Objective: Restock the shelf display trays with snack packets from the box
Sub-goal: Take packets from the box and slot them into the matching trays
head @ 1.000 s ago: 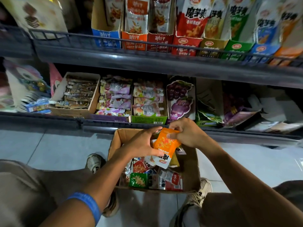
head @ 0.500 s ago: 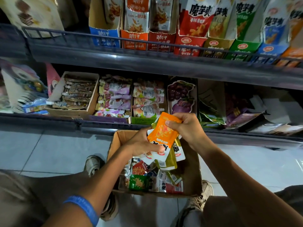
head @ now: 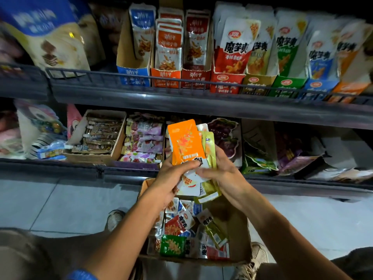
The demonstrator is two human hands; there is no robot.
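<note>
A small stack of snack packets, an orange packet (head: 185,143) on top and yellow-green ones behind it, is held upright above the cardboard box (head: 241,235). My left hand (head: 171,174) grips the stack's lower left with the thumb across the orange packet. My right hand (head: 222,171) holds its lower right side, fingers curled behind. The box on the floor holds several loose red, green, blue and yellow packets (head: 181,225). Upright display trays (head: 226,82) with matching packets line the upper shelf; an orange tray (head: 351,89) stands at the far right.
The lower shelf carries flat trays of pouches (head: 144,138) and a brown carton of tubes (head: 99,136). A wire rail (head: 101,76) runs along the upper shelf's front. Grey tiled floor (head: 60,199) lies left of the box; my shoes flank the box.
Both hands have lifted the packet stack from just above the box up in front of the lower shelf. The view has tilted upward, showing more of the upper shelf.
</note>
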